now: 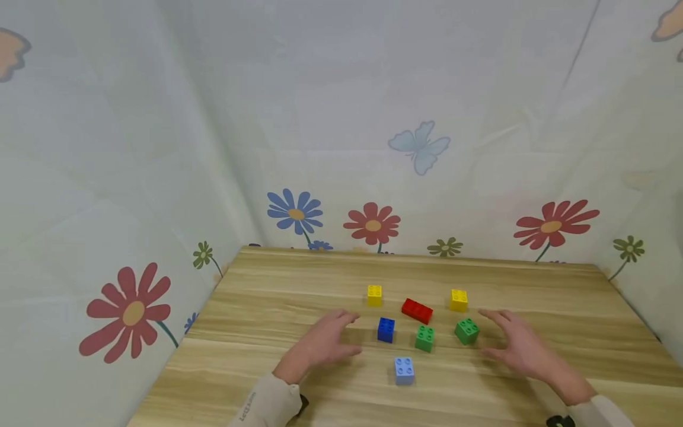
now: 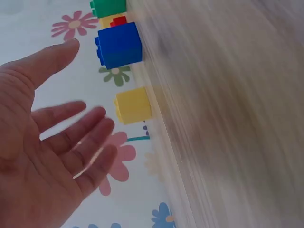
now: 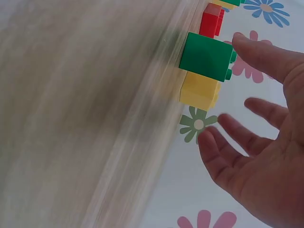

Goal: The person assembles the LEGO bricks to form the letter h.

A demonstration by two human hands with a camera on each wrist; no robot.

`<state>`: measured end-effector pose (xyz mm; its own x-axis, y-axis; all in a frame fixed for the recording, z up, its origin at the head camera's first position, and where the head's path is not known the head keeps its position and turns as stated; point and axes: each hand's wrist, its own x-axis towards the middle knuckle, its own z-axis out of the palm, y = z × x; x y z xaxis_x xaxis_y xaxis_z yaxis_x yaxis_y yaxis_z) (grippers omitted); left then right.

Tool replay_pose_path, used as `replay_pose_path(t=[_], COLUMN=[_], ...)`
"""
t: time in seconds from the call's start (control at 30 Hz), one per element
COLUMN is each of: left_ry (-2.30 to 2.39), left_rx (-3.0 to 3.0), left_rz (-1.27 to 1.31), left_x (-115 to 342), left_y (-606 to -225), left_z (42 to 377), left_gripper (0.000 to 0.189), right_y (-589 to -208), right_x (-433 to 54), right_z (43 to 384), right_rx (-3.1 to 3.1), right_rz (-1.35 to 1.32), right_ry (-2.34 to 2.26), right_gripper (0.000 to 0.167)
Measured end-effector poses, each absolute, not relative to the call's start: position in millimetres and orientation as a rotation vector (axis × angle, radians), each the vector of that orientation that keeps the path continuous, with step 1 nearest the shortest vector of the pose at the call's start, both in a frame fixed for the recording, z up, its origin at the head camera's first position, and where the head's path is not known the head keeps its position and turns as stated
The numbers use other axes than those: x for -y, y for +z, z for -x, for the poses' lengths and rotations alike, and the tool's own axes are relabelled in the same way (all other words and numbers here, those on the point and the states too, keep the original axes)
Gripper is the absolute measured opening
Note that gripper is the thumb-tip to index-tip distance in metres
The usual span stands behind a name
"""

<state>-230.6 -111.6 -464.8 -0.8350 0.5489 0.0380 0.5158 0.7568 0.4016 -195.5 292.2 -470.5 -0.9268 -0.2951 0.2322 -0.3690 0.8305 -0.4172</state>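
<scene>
Nearest the person, a light blue brick (image 1: 404, 370) stands alone on the wooden table (image 1: 267, 284), between the two forearms and touched by neither.

The left hand (image 1: 324, 344) hovers low over the table, fingers spread and relaxed, grasping nothing. Its fingertips lie just beside a dark blue brick (image 1: 386, 329) without contact; the left wrist view confirms an open palm (image 2: 42, 152) apart from that brick (image 2: 118, 45).

The right hand (image 1: 517, 344) mirrors it, fingers straight and loose, holding nothing. Its nearest item is a green brick (image 1: 466, 331), slightly turned on the table, just beside the fingertips but clear of them. The right wrist view shows the same gap between palm (image 3: 266, 161) and brick (image 3: 206, 56).

A second green brick (image 1: 424, 337) sits between the dark blue brick and the first green one.

Further back, a red brick (image 1: 417, 310), longer than the rest, lies at an angle in the middle. Behind it stand two yellow bricks, one left (image 1: 374, 295), one right (image 1: 458, 300), well apart.

A flower-printed cloth (image 1: 373, 148) encloses the table at rear and sides.
</scene>
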Motion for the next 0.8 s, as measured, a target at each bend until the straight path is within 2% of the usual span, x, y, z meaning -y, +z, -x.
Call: replay_pose_path(t=[0.27,0.63,0.8], left_ry=[0.883,0.791,0.730], left_rx=[-2.597,-2.512,-2.489], left_rz=[-0.944,-1.118,-1.142], left_x=[91.7,58.0,47.7], left_y=[-462.2,-466.1,-469.1], left_z=[226.4,219.7,217.4], left_gripper=[0.045,0.060,0.059], right_y=[-469.1,-468.5,-468.6], right_x=[-292.4,-288.0,-285.3], right_z=[201.0,214.0,216.1], right_rx=[2.904,2.923,2.966], right_rz=[-0.560,-0.686,-0.684], right_ry=[0.831,1.015,1.050], right_gripper=[0.065,0.059,0.057])
